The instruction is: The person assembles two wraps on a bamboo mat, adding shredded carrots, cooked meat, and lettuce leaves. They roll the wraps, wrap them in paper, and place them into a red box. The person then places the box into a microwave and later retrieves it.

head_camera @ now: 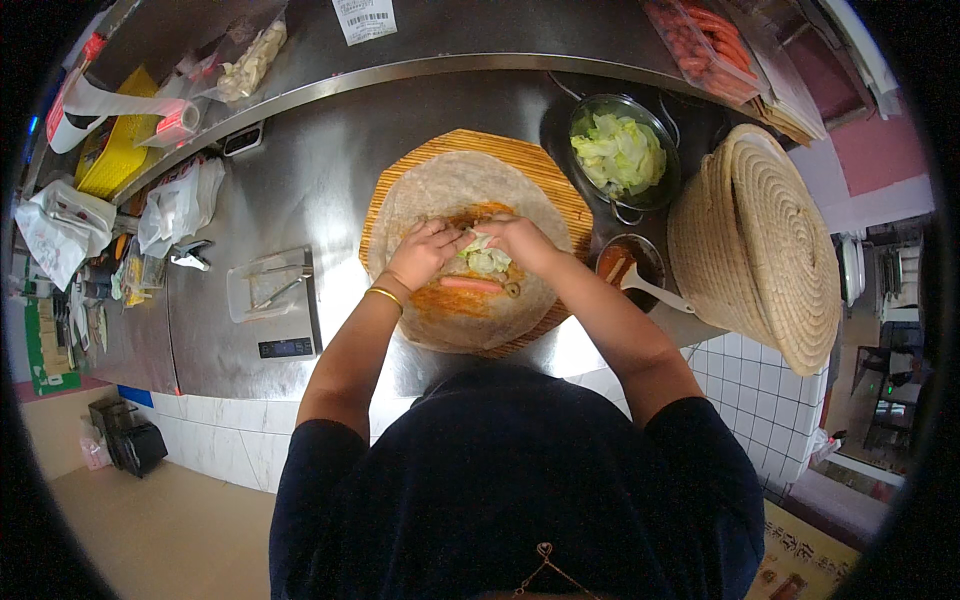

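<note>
A large round flatbread [420, 187] with reddish sauce smeared on it lies on a slatted wooden board [574, 202]. My left hand [426, 251] and my right hand [517, 238] rest over its middle, on either side of some lettuce leaves [486, 259]. The fingers of both hands point inward and touch the lettuce; how firmly they hold it is hard to see. Just below the lettuce, towards my body, a pink sausage [471, 284] lies on the sauce, with a small brownish piece of food at its right end. What lies beneath my fingers is hidden.
At the right stand a bowl of lettuce [619, 154], a sauce bowl [651, 262] with a white spatula [652, 291] and a lidded woven basket [705, 232]. A digital scale [286, 348] bearing a clear tray with tongs is left. A shelf edge [450, 63] runs across the back.
</note>
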{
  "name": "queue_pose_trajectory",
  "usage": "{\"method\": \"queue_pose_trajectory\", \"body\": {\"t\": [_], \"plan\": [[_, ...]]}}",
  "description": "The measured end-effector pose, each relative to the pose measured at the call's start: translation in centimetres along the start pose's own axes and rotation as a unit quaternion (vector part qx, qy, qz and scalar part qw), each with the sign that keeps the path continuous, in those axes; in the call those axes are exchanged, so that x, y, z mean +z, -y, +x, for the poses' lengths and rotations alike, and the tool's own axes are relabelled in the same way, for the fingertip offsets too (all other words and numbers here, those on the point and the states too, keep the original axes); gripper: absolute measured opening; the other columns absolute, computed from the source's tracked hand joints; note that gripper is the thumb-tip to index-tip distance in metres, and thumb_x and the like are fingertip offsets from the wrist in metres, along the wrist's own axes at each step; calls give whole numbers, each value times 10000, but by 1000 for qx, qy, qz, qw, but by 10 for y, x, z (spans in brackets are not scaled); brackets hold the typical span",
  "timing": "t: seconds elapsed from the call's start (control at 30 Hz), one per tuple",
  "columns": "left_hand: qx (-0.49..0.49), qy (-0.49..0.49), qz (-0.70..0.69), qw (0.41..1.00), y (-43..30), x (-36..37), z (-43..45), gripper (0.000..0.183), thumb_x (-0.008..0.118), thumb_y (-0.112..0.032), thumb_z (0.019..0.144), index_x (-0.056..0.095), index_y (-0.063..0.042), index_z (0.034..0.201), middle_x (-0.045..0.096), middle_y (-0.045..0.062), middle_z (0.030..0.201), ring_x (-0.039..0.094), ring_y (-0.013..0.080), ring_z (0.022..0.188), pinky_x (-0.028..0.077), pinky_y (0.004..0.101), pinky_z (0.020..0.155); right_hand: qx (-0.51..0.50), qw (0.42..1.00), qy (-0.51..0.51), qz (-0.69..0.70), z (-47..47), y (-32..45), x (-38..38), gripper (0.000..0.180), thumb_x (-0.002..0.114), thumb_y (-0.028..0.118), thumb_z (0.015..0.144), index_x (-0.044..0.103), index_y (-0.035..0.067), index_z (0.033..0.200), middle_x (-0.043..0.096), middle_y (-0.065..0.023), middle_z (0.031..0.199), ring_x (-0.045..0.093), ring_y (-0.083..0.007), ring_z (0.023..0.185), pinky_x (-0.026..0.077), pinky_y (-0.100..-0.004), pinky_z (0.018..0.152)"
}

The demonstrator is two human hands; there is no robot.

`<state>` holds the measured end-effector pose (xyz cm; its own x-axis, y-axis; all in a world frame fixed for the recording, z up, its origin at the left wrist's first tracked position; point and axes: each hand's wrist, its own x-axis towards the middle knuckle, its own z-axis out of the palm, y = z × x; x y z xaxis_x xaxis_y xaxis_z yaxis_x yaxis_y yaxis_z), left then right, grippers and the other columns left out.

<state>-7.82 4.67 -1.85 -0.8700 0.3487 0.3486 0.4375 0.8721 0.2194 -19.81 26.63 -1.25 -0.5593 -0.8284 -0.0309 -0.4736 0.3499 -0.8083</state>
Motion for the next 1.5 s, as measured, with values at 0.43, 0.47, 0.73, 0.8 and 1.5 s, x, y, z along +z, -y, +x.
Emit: {"method": "queue_pose_trajectory", "body": {"t": [0.43, 0.47, 0.73, 0.8, 1.5], "plan": [[-116, 30, -35, 992, -32, -14, -13, 506, 692, -205, 847, 639, -110, 1341, 633, 82, 1163, 559, 275, 1143, 415, 423, 975, -93, 955, -193, -206, -36, -2, 27, 301, 655, 63, 813, 710, 98, 1106, 601, -123, 1093, 582, -337, 1072, 492, -433, 916], [-124, 45, -46, 990, -30, -10, -15, 488, 697, -194, 840, 655, -105, 1318, 634, 81, 1141, 564, 276, 1131, 417, 425, 969, -97, 952, -188, -220, -37, -8, 29, 301, 653, 63, 796, 708, 98, 1089, 608, -118, 1084, 585, -336, 1083, 494, -431, 929], [-57, -58, -32, 996, -25, -31, -2, 336, 737, -145, 751, 760, -148, 1086, 685, 5, 1005, 604, 220, 1007, 428, 391, 899, -202, 921, -211, -259, -50, 5, 3, 202, 629, 72, 755, 682, 94, 948, 630, -53, 1007, 599, -275, 1032, 497, -397, 931], [-8, -75, 27, 997, -15, -33, 5, 316, 713, -172, 742, 765, -180, 1053, 706, -32, 1052, 602, 189, 1007, 419, 370, 873, -222, 917, -195, -268, -48, 5, -1, 200, 624, 71, 753, 682, 90, 944, 628, -42, 1006, 594, -262, 1008, 494, -388, 928], [-27, 101, -49, 993, -83, -19, -150, 293, 739, -238, 822, 703, -150, 1100, 626, 49, 1122, 566, 263, 1111, 429, 425, 965, -179, 961, 9, -210, -166, 2, 89, 364, 761, 235, 823, 696, 174, 1176, 635, -24, 1096, 572, -226, 1101, 419, -416, 987]]}}
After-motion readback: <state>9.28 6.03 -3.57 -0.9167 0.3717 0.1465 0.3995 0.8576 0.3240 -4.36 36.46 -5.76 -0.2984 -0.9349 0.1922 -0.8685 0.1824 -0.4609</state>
